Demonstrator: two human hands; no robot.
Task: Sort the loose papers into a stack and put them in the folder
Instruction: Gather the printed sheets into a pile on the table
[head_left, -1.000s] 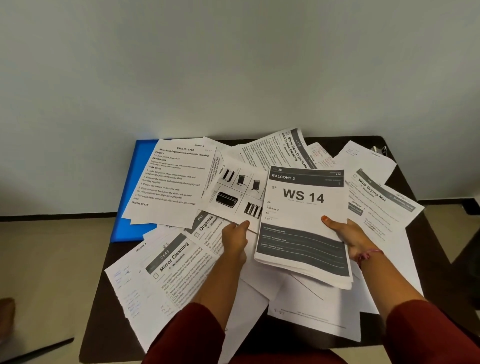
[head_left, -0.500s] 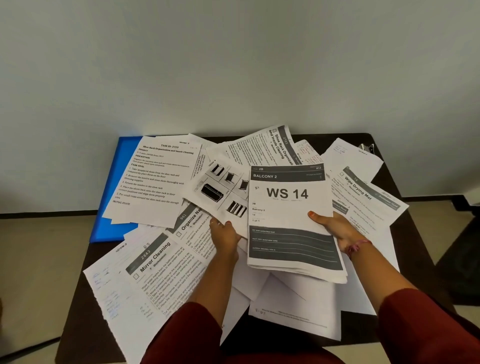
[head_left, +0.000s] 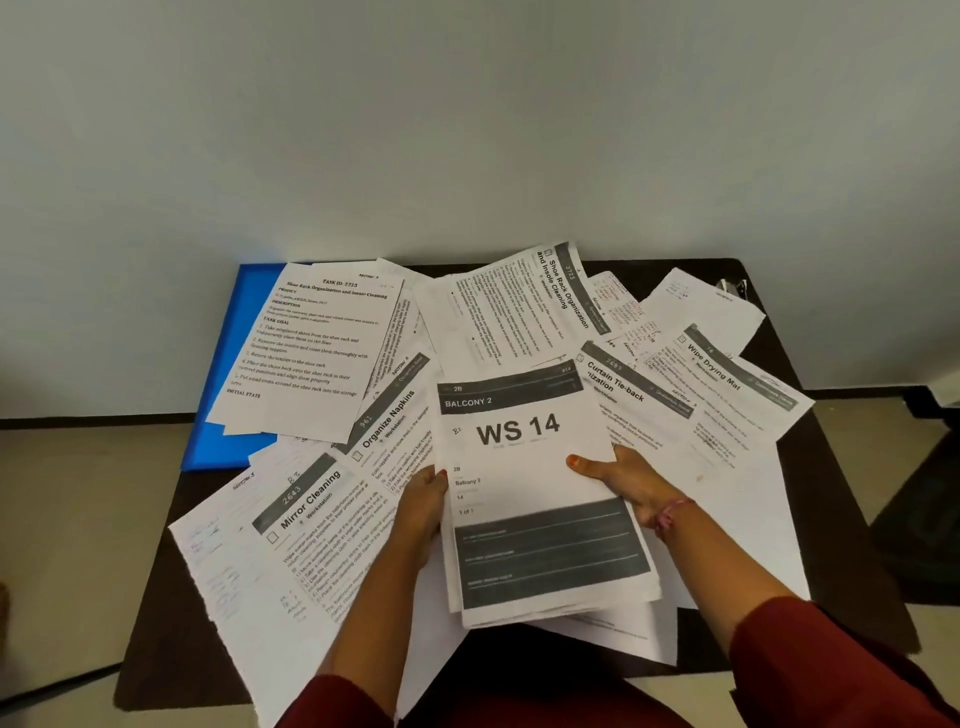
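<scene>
A plain pale wall (head_left: 467, 130) fills the upper half of the view. Below it stands a dark table (head_left: 810, 525) pushed up to the wall, almost covered by loose printed papers fanned out at many angles. At the table's far left corner lies a blue folder (head_left: 228, 410), flat and mostly buried under a sheet headed "Shoe Rack Organization and Insole Cleaning" (head_left: 311, 348). Nearer on the left lies a sheet titled "Mirror Cleaning" (head_left: 291, 551), with an "Organize Napkins" sheet (head_left: 389, 431) overlapping just beyond it. To the right lie a "Curtain Tie-back" sheet (head_left: 639, 410) and a "Wipe Drying Mat" sheet (head_left: 727, 384).

In the middle, a gathered stack of papers (head_left: 535, 499) is held above the scattered ones, its top sheet reading "BALCONY 2" and "WS 14". The left hand (head_left: 423, 512) grasps the stack's left edge, thumb on top. The right hand (head_left: 623, 478) grips its right edge, thumb pressed across the top sheet; a thin pink thread bracelet (head_left: 670, 512) circles that wrist. Both forearms emerge from dark red sleeves (head_left: 810, 660). A small metal object (head_left: 732, 287) sits at the table's far right corner, too small to identify.
</scene>
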